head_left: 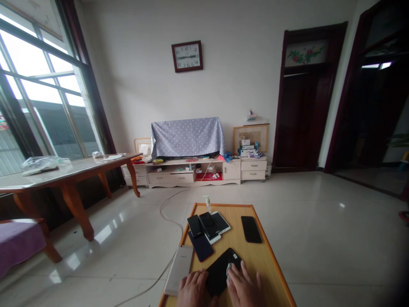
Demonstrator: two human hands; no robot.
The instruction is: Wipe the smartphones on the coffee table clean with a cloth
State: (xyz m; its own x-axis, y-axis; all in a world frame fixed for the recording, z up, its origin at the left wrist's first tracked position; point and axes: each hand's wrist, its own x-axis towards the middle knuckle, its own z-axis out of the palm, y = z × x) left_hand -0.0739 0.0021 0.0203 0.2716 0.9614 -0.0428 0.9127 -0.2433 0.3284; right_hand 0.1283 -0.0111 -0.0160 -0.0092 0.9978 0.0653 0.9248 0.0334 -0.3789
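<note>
A black phone [220,275] lies at a slant near the front of the small wooden table. My left hand [192,289] grips its left edge, fingers bent together. Over the phone's right part, my right hand [244,286] presses a small whitish wipe [229,269] under its fingertips. Just left of my left hand lies a silver phone [179,268]. Beyond my hands are a dark blue phone [201,246] and a loose pile of black and white phones [209,224]. Another black phone [251,229] lies apart on the right.
A clear pump bottle [208,204] stands at the wooden table's [238,213] far edge. A pale cable [169,217] runs over the floor on the left. Farther off are a large table [86,164], a low white cabinet [172,178] and a dark door [306,115].
</note>
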